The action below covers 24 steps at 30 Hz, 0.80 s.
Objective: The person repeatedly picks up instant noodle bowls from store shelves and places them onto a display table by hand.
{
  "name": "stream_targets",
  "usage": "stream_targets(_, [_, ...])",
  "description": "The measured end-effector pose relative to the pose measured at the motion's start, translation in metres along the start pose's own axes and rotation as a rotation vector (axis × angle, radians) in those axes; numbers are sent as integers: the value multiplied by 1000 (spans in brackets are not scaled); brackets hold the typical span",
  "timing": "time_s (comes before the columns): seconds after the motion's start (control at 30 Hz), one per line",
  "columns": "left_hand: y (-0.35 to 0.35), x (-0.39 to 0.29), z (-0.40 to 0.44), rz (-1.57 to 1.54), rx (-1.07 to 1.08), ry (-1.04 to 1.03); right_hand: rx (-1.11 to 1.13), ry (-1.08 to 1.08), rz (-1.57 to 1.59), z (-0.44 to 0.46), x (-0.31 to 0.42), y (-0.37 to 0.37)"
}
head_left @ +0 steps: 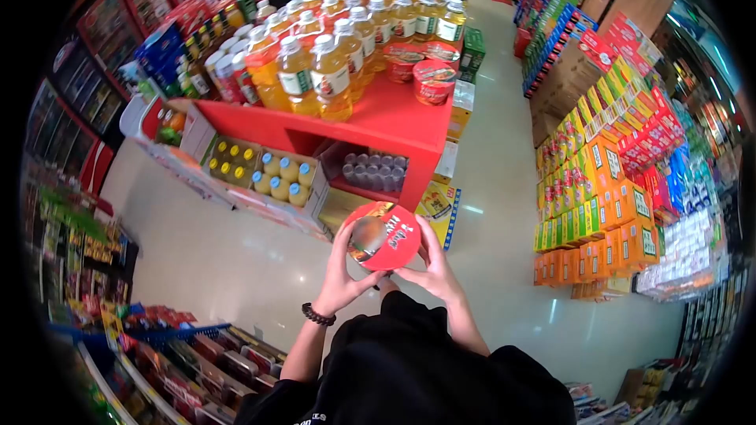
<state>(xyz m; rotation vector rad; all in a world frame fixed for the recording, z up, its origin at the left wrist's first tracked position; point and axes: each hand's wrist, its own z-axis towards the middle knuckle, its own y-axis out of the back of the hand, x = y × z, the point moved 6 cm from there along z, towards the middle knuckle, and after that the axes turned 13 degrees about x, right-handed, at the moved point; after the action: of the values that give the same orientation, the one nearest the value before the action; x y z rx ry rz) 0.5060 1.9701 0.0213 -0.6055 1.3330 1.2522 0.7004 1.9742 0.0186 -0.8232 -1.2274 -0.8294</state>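
A round red tub with a printed lid (398, 242) is held between both hands in front of my body. My left hand (340, 279) grips its left side, with a dark bead bracelet on the wrist. My right hand (435, 267) is wrapped round its right side. Beyond it, three similar red tubs (434, 83) sit at the right corner of a red display stand (394, 120). Many large bottles of yellow liquid (331, 79) stand upright beside those tubs.
Below the stand's top are open cartons with blue-capped bottles (279, 177) and dark cans (374, 171). Stacked orange boxes (602, 256) line the right side of the aisle floor (492, 165). Shelves of packets (209, 362) are at the lower left.
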Motion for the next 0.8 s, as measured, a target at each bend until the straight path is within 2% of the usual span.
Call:
stream_targets(0.1, [21, -10, 65, 239, 9, -44, 5, 64, -56, 56, 3, 31])
stream_targets(0.23, [49, -6, 170, 168, 6, -20, -34, 119, -39, 143, 17, 81])
stream_targets(0.27, [57, -9, 197, 167, -32, -40, -73, 152, -153, 163, 16, 97])
stream_targets(0.37, [72, 19, 278, 490, -46, -124, -180, 157, -85, 226, 14, 142])
stream_targets(0.43, [74, 43, 326, 286, -84, -55, -229, 154, -3, 263, 3, 168])
stream_targets(0.47, [74, 50, 346, 334, -100, -61, -238, 165, 52, 279, -7, 179])
stream_targets(0.5, [73, 52, 362, 299, -102, 1, -279, 156, 102, 293, -12, 187])
stream_targets(0.57, [72, 94, 388, 462, -152, -56, -349, 187, -86, 321, -61, 210])
stream_targets(0.63, [70, 126, 403, 378, -101, 22, -351, 189, -51, 343, -68, 207])
stream_targets(0.67, [68, 134, 404, 190, -79, 54, -351, 147, -79, 348, -78, 209])
stream_targets(0.77, [68, 147, 407, 473, -125, 107, -367, 42, -15, 363, -78, 198])
stream_targets(0.8, [71, 141, 410, 579, -163, 13, -380, 0, 29, 363, -78, 196])
